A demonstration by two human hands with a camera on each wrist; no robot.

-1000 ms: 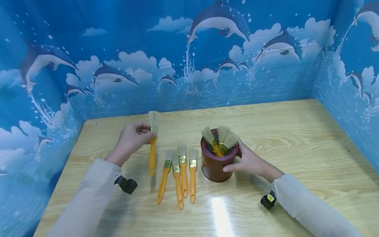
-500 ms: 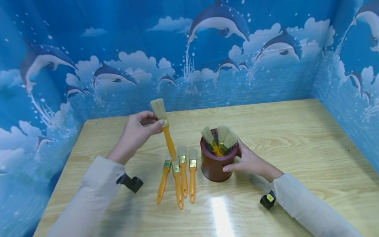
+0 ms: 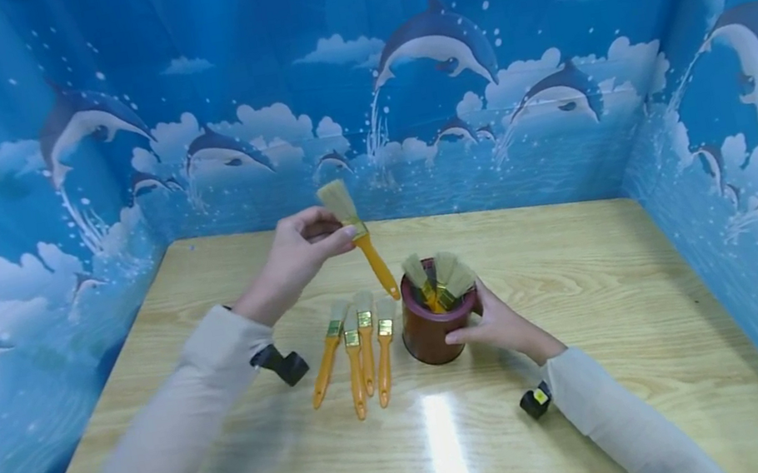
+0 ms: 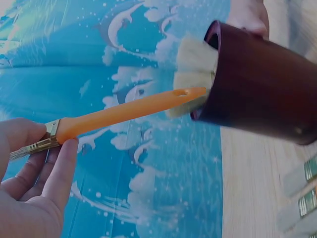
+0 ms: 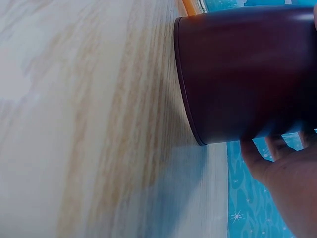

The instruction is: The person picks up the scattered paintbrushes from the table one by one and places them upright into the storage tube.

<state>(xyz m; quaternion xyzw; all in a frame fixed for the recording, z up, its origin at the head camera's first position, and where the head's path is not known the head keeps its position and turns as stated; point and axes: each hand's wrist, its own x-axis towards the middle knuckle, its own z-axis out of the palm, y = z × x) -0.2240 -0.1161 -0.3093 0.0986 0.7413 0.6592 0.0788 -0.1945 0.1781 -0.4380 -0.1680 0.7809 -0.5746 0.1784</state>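
Observation:
In the head view my left hand [image 3: 309, 250] pinches a paintbrush [image 3: 374, 261] near its metal ferrule. Its pale bristles point up, and the orange handle slants down toward the rim of a dark red-brown cup [image 3: 431, 339]. The left wrist view shows thumb and fingers on the ferrule of this paintbrush [image 4: 119, 115], its handle end in front of the cup's mouth. My right hand [image 3: 497, 324] grips the cup's right side. Several paintbrushes [image 3: 458, 277] stand in the cup, bristles up. In the right wrist view the cup [image 5: 247, 74] stands on the table with my fingers along its wall.
Several more paintbrushes [image 3: 353, 351] lie side by side on the wooden table [image 3: 583, 268], left of the cup. A blue curtain [image 3: 341, 108] printed with dolphins encloses the back and both sides. A dark wrist camera [image 3: 280, 364] sits below the left cuff.
My left hand has moved right with the paintbrush, from left of the lying brushes to near the cup. The brush has tilted, its handle end swinging right. The right hand and cup stay put.

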